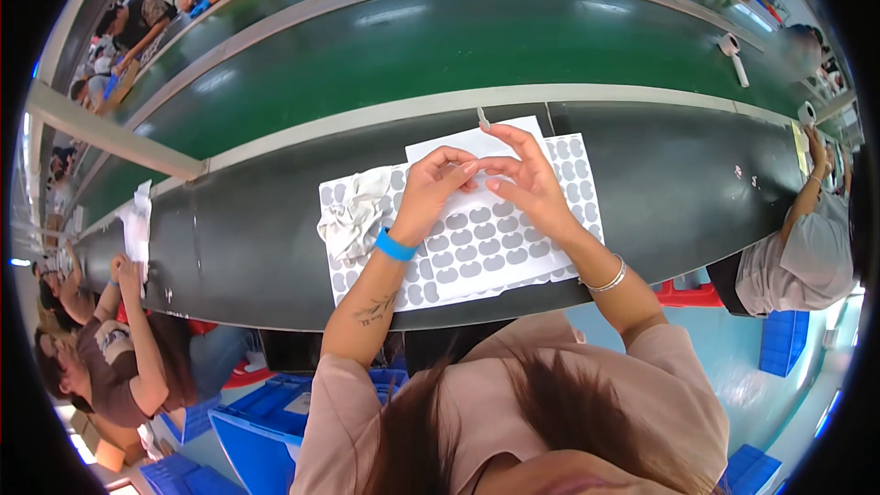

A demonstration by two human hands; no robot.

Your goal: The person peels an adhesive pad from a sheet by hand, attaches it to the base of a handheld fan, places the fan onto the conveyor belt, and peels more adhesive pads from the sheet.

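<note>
- Left hand (435, 188), blue band at the wrist: fingers bent, thumb and index drawn together; cannot tell whether anything is gripped.
- Right hand (536, 191), thin silver-coloured bracelet at the wrist: fingers curved and parted, one tip meeting the left fingertips; grasp cannot be told.
- Small pale translucent piece (483, 117): at the raised right index fingertip, nearer the right hand; long axis roughly away from the body.
- White paper sheet with rows of grey, notched oval patches (495, 243): below both hands, far end angled leftward; patches lie bodyward of the fingers, right thumb nearer.
- Wider patch-printed white sheet (579, 188): underneath, on the black worktop (257, 211).
- Crumpled off-white soft material (353, 220): left of the left hand, on the wider sheet.
</note>
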